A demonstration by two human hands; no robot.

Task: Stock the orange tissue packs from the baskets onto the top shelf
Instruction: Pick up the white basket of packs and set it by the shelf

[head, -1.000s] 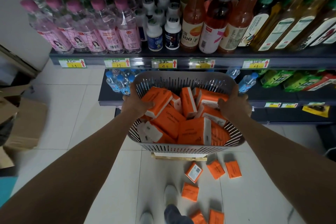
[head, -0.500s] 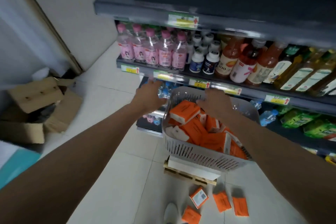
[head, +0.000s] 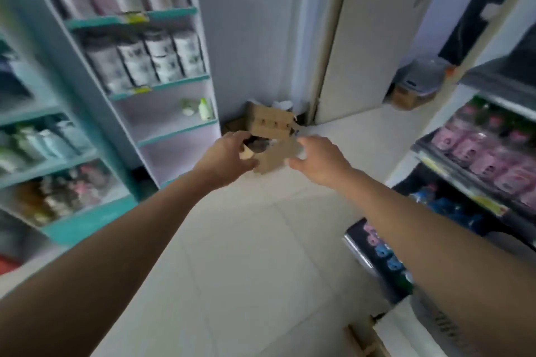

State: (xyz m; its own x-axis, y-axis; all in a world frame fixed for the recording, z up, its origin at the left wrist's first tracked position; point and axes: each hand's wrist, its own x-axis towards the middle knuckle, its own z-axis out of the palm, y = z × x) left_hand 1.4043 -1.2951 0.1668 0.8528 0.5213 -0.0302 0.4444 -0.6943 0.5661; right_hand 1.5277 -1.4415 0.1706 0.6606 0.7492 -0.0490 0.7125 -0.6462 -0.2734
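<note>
Hands: the bare left hand (head: 229,156) and bare right hand (head: 319,162) were stretched forward, apart from each other, fingers loosely curled and holding nothing.
Task's thing: no orange tissue packs were in view. Only a slice of the grey slatted plastic basket (head: 435,324) showed at the bottom right corner, beside the right forearm, and its contents could not be seen.
Destination: the dark grey upper shelf board (head: 493,78) of the right-hand rack sat above the row of pink bottles (head: 478,151). Its surface was out of sight.
Handling, judged: film-wrapped tissue packs should be light, soft and squashable, with a slightly slick wrapper. A hold across the broad faces, or several pressed together between both palms, should serve, with no risk of breakage.
Edges: the rack's shelf lips stood close along the right arm, and the basket rim lay low on that side.
Open room: the pale tiled floor (head: 246,240) ahead was wide and bare. The teal-and-white shelving unit (head: 162,84) bounded the left, and brown cardboard boxes (head: 269,122) filled the far corner by the cream door (head: 371,38).
Clarity: the frame was motion-blurred, so finer detail could not be told.
</note>
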